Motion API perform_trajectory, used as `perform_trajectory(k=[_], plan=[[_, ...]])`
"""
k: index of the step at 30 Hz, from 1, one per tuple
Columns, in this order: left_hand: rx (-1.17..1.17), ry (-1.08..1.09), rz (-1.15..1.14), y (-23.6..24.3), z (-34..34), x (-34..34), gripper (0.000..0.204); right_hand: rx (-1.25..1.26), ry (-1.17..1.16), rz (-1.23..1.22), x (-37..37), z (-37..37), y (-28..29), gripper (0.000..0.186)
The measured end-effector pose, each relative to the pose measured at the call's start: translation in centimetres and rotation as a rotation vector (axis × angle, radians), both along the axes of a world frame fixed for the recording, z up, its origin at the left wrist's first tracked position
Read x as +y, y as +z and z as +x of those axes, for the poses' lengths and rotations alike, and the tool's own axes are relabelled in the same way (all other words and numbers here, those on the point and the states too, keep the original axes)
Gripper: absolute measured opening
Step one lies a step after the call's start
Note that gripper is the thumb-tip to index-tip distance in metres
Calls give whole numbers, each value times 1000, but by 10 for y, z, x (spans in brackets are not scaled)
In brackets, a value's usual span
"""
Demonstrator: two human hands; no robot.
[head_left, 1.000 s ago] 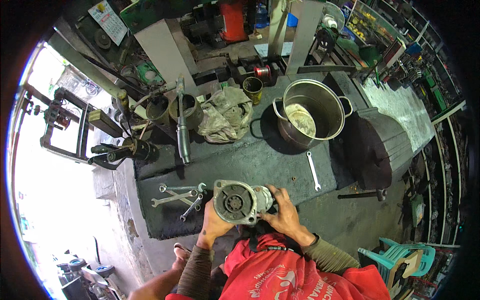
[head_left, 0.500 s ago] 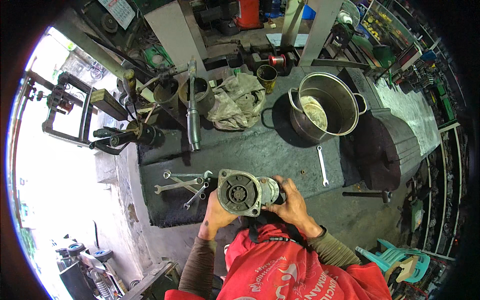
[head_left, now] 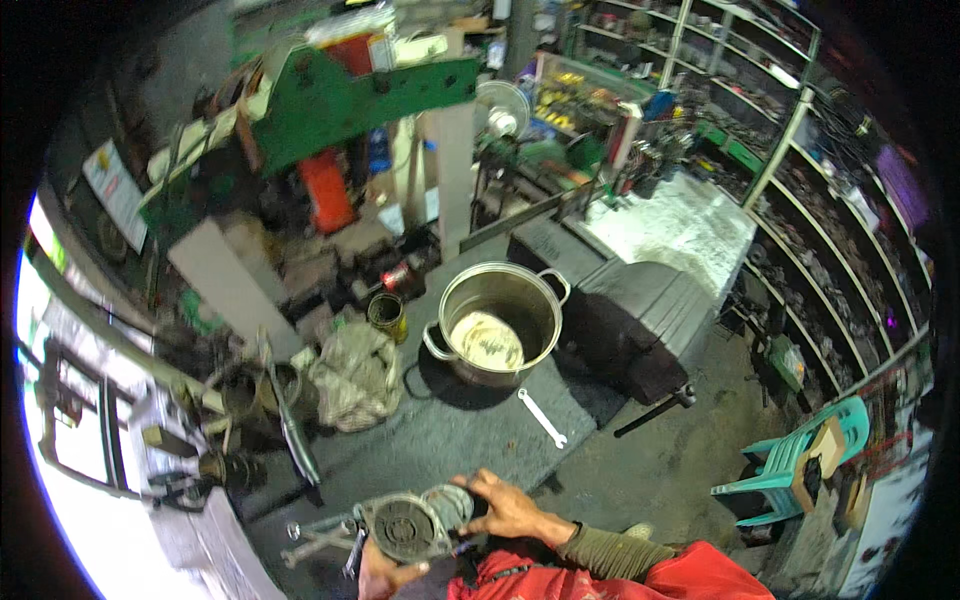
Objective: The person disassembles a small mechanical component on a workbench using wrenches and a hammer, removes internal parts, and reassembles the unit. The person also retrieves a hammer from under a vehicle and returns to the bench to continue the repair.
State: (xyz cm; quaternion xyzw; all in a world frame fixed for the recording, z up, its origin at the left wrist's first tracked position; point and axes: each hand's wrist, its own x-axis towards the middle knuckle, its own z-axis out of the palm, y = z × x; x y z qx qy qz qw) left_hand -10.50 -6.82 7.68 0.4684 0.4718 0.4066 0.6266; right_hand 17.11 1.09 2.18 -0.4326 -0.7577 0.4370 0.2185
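Observation:
Over the near edge of the dark workbench (head_left: 470, 450), my two hands hold a grey metal starter motor (head_left: 408, 528). Its round, flanged open end with a ribbed centre shows from above. My left hand (head_left: 385, 577) is closed on its lower left side, the fingers partly hidden beneath. On the smaller cylinder at its right, my right hand (head_left: 503, 512) is closed too, thumb and fingers curled round it. Several wrenches (head_left: 315, 540) lie on the bench beside the motor at the left, some partly covered by it.
A large two-handled metal pot (head_left: 545, 350) stands on the bench, a single wrench (head_left: 541, 418) near it. Crumpled cloth (head_left: 355, 375), a small can (head_left: 387, 316) and a long metal tool (head_left: 292, 430) sit further left. A teal plastic chair (head_left: 775, 470) is on the right, by shelves (head_left: 815, 310).
The view has swung to the right and up, so the bench appears lower and further left, and shelves show at right. Both hands still hold the starter motor.

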Motion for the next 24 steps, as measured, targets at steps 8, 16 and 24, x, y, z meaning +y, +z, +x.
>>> perform_trajectory(k=[8,16,24], plan=[[434,122,-37,-21,-10,-17,54,74,27,-34,-3,1,-5,91],[416,210,10,16,25,-10,79,24,-180,-23,-48,36,-11,71],[573,507,106,40,75,-14,102,-7,-477,6,-58,131,22,52]])
